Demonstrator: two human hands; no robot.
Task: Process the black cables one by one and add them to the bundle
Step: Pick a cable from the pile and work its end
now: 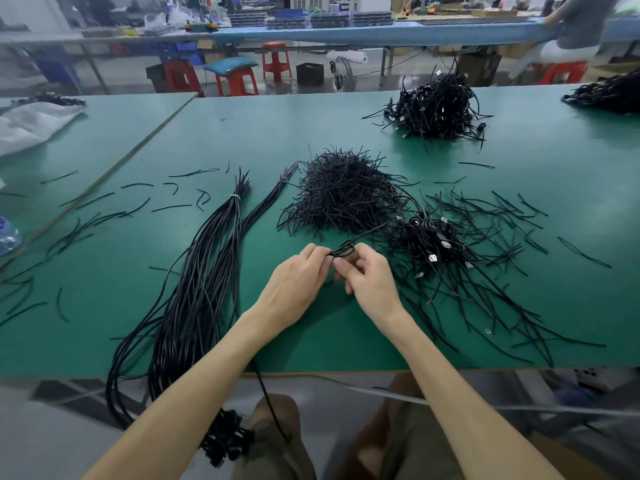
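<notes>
From the bottom edge, left hand (297,283) and right hand (370,276) meet mid-frame, both pinching 1 folded black cable (343,251), seemingly mid-processing; next it needs carrying left onto the bundle (211,271) lying centre-left

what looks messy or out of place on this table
Short black ties lie scattered loose across the green table, left and right of their heap, not gathered. The long cable bundle overhangs the near edge, its plug ends dangling off. Nothing looks damaged.
</notes>
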